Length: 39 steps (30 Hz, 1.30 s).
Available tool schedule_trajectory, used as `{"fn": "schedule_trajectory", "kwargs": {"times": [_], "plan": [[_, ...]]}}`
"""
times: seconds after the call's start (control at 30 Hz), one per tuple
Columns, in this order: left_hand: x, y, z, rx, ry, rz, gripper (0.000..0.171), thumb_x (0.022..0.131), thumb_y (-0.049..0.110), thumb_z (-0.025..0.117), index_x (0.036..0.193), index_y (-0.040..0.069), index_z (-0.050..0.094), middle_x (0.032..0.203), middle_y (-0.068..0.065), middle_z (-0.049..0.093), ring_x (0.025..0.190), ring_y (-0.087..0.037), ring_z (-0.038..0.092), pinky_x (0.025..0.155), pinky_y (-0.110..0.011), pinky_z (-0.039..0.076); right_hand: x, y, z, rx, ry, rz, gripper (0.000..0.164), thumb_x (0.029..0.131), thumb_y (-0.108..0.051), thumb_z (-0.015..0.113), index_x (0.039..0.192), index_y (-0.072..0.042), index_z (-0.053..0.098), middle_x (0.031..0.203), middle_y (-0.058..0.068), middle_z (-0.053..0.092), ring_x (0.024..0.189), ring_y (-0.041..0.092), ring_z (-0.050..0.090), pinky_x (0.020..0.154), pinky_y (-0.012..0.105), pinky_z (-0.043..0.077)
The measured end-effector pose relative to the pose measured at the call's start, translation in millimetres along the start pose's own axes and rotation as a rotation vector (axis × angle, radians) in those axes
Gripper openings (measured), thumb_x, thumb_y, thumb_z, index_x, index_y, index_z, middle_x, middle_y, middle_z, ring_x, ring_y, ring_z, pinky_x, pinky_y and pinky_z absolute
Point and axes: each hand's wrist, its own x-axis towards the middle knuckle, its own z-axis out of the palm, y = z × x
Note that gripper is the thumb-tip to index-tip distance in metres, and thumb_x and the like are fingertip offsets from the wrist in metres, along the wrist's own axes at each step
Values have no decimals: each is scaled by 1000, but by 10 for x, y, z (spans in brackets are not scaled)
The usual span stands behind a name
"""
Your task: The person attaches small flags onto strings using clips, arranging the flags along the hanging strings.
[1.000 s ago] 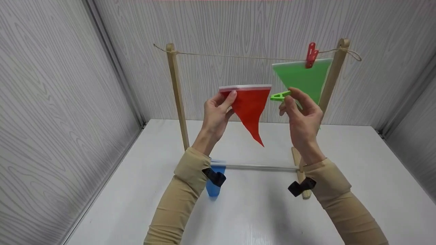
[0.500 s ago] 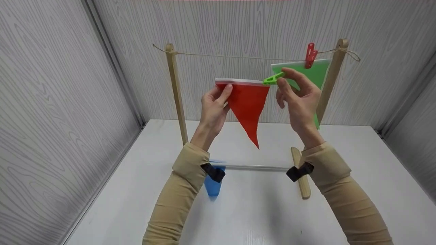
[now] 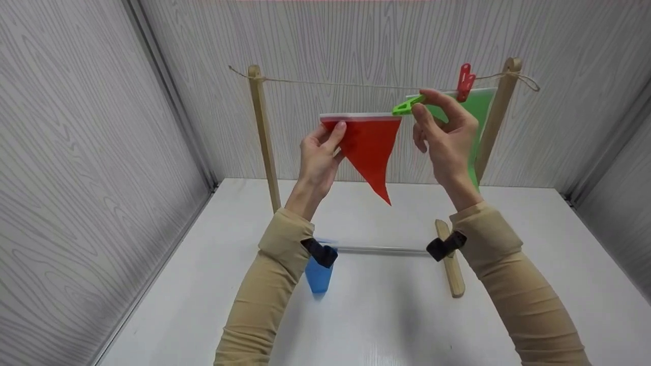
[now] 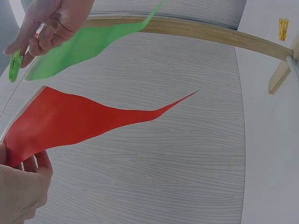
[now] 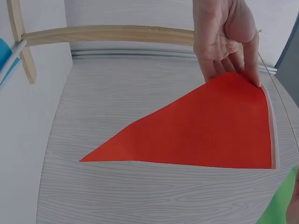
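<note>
My left hand (image 3: 316, 157) pinches a red pennant (image 3: 371, 145) by the left end of its white top hem, thumb in front. The pennant's point hangs down, slightly curled. Between thumb and forefinger my right hand (image 3: 450, 134) holds a green clothespin (image 3: 407, 105) by its handle end. In the head view the clothespin's nose overlaps the pennant's top right corner; the left wrist view shows it (image 4: 16, 66) apart from the red cloth. Just above runs the twine (image 3: 346, 83). Behind my right hand a green pennant (image 3: 480, 109), partly hidden, hangs from a red clothespin (image 3: 464, 84).
Wooden posts (image 3: 263, 132) at left and right (image 3: 497, 127) carry the twine. A pale rod (image 3: 381, 249) runs low between them to a wooden foot (image 3: 455, 277). A blue object (image 3: 319, 277) is partly behind my left sleeve. A yellow clothespin (image 4: 283, 29) lies on the white surface.
Both hands have risen toward the twine, carrying the red pennant and the green clothespin. The clothespin has moved left, up to the pennant's right corner in the head view.
</note>
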Motion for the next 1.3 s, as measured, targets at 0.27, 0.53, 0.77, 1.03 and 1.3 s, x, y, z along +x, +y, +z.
{"fn": "schedule_trajectory", "kwargs": {"times": [0.27,0.53,0.77,1.03,1.3], "plan": [[58,32,-3,-6,2,-18,26,102,5,55,126,-4,58,115,-8,64,109,-20,62,110,-48,48,96,-31,64,-101,-19,-17,27,89,-8,75,115,-2,71,86,2,66,49,9,43,43,17,33],[112,44,5,-24,7,-32,24,102,6,55,125,-2,59,115,-7,65,110,-21,63,112,-50,46,218,-82,119,-216,-65,-69,29,92,-11,73,119,-1,70,91,-1,66,46,7,38,45,16,33],[146,53,22,-22,-2,-29,26,102,7,55,126,0,59,117,-8,64,111,-22,62,111,-49,48,324,-111,149,-317,-68,-51,28,91,-10,73,119,-4,70,89,-5,68,45,8,40,46,17,36],[167,80,39,-2,-2,-16,26,102,8,55,126,0,60,117,-8,65,110,-21,63,110,-49,48,390,-126,209,-354,-60,-15,27,92,-9,73,118,-3,71,96,-3,72,47,9,47,49,18,44],[214,93,84,-5,9,-18,24,101,7,57,124,-2,61,110,-4,66,107,-19,63,110,-50,48,442,-129,242,-384,-50,-4,26,92,-10,73,117,-3,71,104,-3,73,45,6,47,48,18,46]]}}
